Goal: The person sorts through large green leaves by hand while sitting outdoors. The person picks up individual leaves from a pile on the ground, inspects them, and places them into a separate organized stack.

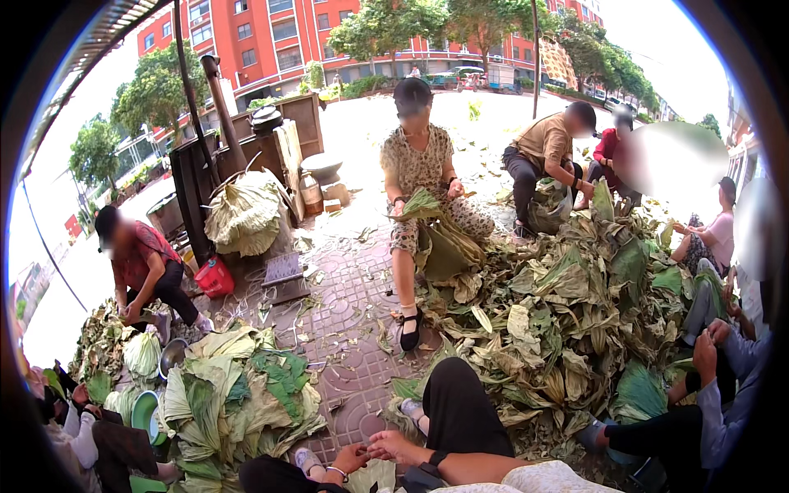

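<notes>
My left hand (350, 459), with a bracelet at the wrist, is low in the view between my black-clad knees. Beside it my right hand (394, 446), with a black wristband, reaches in from the right, and the fingertips of both meet or nearly meet. Whether something thin is pinched between them is too small to tell. Just below the hands lies a pale dried leaf (377, 473). A pile of large, pleated dried leaves (237, 394) rises left of my hands. A bigger heap of withered leaves (555, 314) spreads to the right, beyond my raised knee.
A seated person (425, 148) opposite holds folded leaves. Several other people sit around the heaps, close on both sides. A green basin (147, 414) and a metal bowl (173, 357) stand by the left pile. Farther off are a red bucket (214, 277) and a stovepipe (223, 114).
</notes>
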Tool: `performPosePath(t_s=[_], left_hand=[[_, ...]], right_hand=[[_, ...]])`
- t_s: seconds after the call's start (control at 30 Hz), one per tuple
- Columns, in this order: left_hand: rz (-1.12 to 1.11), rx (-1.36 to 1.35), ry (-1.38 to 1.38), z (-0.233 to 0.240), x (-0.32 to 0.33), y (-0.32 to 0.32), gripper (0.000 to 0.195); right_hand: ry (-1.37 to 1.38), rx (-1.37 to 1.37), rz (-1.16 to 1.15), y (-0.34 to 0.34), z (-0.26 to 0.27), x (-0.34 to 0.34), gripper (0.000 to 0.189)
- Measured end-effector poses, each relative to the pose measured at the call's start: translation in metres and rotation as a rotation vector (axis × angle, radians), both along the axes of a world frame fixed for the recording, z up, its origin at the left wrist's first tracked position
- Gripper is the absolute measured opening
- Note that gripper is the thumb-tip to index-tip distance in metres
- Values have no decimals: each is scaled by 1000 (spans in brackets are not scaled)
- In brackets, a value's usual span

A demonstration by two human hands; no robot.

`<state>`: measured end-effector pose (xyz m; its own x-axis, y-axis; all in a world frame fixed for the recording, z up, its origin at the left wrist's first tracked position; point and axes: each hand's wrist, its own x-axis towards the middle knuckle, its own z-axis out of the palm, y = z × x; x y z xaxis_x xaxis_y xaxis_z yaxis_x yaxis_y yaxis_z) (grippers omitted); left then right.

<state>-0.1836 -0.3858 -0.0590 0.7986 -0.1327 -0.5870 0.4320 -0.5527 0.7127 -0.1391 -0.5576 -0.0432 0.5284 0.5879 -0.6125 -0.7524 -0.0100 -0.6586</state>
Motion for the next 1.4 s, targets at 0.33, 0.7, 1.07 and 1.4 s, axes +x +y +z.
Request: performPosePath(t_s=[0.33,0.7,1.07,1.4], left_hand=[[46,-53,-14,2,0,-2,35],[58,-72,-30,-3,0,-1,31],[93,-94,-27,3,-1,-4,29],[50,-52,-30,19,2,-11,37]], right_hand=[[-27,-23,6,-1,-4,1,26],[-50,-12,-35,0,1,-1,29],[-66,-11,-16,-1,11,-1,27],[-61,13,-40,-3,5,-1,30]])
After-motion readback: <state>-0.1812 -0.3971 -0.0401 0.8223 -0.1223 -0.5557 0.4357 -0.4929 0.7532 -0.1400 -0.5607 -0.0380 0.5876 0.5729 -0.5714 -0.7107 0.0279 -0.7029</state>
